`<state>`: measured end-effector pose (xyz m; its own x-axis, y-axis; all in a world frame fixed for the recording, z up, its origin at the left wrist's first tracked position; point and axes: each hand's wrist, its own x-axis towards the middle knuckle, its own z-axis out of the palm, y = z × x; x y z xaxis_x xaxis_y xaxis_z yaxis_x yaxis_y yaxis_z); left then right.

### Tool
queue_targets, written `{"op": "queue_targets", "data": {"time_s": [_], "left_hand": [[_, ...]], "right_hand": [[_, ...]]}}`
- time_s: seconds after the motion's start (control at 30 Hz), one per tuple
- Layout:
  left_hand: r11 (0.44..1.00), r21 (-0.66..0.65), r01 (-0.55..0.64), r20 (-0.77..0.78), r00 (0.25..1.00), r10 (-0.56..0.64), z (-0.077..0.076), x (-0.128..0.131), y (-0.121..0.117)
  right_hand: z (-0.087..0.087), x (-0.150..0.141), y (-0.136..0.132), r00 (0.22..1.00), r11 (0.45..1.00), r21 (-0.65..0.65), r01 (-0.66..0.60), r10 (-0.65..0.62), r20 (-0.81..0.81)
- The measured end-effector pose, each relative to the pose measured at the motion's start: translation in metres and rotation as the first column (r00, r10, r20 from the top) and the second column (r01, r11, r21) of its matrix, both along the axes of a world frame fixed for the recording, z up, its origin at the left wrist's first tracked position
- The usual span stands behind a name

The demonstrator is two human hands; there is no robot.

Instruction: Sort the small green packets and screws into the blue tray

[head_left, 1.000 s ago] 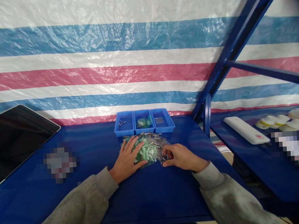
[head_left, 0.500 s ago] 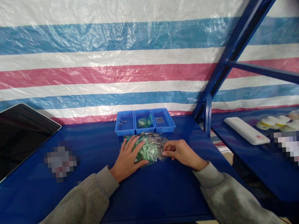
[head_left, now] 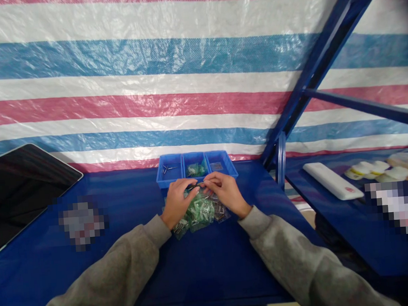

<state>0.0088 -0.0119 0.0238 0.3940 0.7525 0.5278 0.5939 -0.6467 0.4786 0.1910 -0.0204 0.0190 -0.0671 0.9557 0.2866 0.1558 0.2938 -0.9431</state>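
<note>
A heap of small clear bags with green parts and metal pins [head_left: 198,213] lies on the blue table [head_left: 128,270] in front of three small blue bins [head_left: 195,166]. My left hand [head_left: 177,202] and my right hand [head_left: 223,192] are raised together over the far side of the heap, fingertips meeting. Both pinch a thin dark metal piece [head_left: 196,186] between them. The left bin holds a few metal pins, the middle bin green parts, the right bin a small flat item.
A dark tablet [head_left: 18,194] leans at the left of the table. A blue metal rack post [head_left: 282,159] stands right of the bins. Beyond it a lower shelf carries a white bar [head_left: 332,181] and pale round items [head_left: 369,169]. A striped tarp hangs behind.
Both hands lifted off the heap and came together toward the bins. The left hand was lying flat on the bags; now its fingers pinch with the right hand's. The bag heap shifted slightly.
</note>
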Motion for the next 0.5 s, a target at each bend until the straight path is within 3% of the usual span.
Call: {"op": "queue_targets", "data": {"time_s": [0.13, 0.27, 0.5], "left_hand": [[0.999, 0.041, 0.006, 0.076, 0.997, -0.009, -0.007, 0.000, 0.006], [0.998, 0.061, 0.031, 0.063, 0.997, -0.035, -0.013, -0.003, 0.003], [0.992, 0.125, 0.018, 0.048, 0.999, -0.024, -0.015, -0.004, 0.001]], "right_hand": [[-0.015, -0.012, 0.000, 0.996, 0.996, 0.029, 0.079, -0.078, -0.034], [-0.026, -0.017, -0.006, 0.989, 0.988, 0.077, 0.131, -0.136, 0.053], [-0.020, -0.014, -0.013, 0.951, 0.957, 0.261, 0.130, -0.195, 0.240]]}}
